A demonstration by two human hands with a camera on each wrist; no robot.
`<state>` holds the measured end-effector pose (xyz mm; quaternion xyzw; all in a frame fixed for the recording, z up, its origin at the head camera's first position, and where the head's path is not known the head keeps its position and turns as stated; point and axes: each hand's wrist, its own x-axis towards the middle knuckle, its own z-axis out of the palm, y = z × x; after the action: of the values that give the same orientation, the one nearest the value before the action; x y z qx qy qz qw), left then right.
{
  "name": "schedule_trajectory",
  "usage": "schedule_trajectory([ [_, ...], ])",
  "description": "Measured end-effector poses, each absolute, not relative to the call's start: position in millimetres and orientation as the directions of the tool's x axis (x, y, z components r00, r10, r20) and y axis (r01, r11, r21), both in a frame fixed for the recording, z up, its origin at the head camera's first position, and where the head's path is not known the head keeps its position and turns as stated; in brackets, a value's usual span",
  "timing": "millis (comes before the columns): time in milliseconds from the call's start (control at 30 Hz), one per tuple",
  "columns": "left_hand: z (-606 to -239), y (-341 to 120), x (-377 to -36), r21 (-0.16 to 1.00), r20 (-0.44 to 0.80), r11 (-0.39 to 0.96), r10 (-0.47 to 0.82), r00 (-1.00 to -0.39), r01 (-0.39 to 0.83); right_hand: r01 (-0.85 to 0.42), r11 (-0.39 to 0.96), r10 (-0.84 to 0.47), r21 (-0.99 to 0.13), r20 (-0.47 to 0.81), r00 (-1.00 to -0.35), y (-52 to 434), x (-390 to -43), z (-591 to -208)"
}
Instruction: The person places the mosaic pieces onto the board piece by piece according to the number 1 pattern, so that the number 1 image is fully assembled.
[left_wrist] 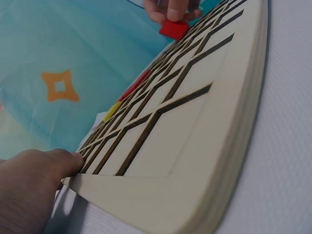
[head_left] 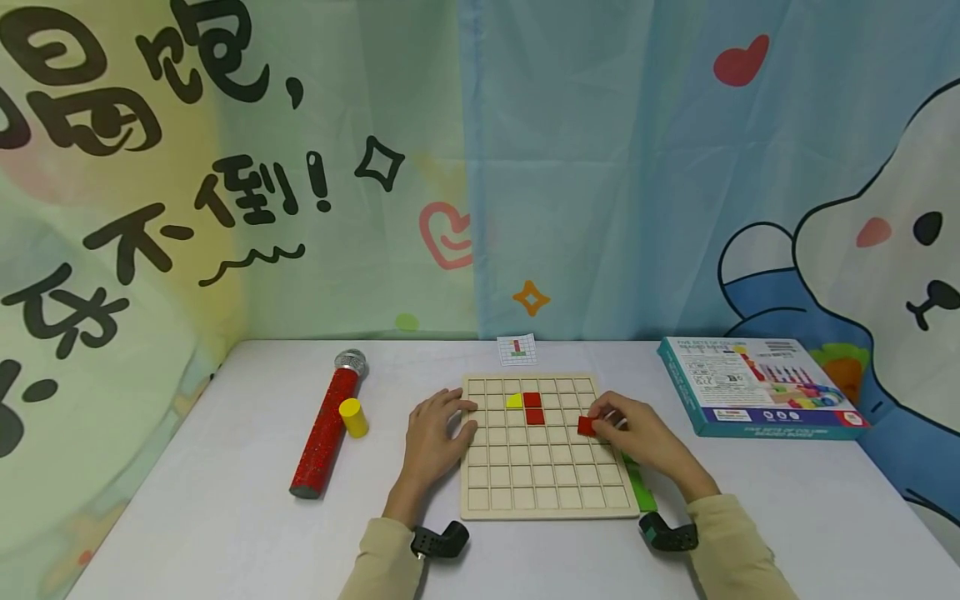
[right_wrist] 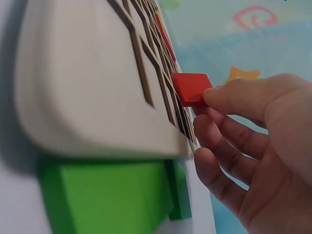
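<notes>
A pale wooden grid board (head_left: pixel 540 492) (left_wrist: pixel 195 161) (right_wrist: pixel 83 87) lies on the white table. Two red squares (head_left: pixel 533 407) and a yellow quarter piece (head_left: pixel 513 401) sit in its upper cells. My right hand (head_left: pixel 637 433) (right_wrist: pixel 253 141) pinches a red square tile (head_left: pixel 586 426) (right_wrist: pixel 191 88) (left_wrist: pixel 173 29) over the board's right side. My left hand (head_left: pixel 438 433) (left_wrist: pixel 34 185) rests with straight fingers on the board's left edge.
Green blocks (head_left: pixel 641 487) (right_wrist: pixel 112 195) lie by the board's right edge. A red glitter tube (head_left: pixel 326 429) and a yellow cylinder (head_left: pixel 353 417) lie at the left. A pattern card (head_left: pixel 517 350) sits behind the board; a teal box (head_left: pixel 757 387) at the right.
</notes>
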<state>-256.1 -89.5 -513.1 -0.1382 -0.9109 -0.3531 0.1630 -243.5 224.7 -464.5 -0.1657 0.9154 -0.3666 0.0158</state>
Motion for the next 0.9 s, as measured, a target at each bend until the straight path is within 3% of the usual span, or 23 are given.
schedule_trajectory([
  [900,-512.6,-89.1,-253.9,0.589,0.407,0.717,0.135,-0.904,0.372,-0.343,0.646,-0.352,-0.682,0.132,-0.927,184.7,-242.9,-468.1],
])
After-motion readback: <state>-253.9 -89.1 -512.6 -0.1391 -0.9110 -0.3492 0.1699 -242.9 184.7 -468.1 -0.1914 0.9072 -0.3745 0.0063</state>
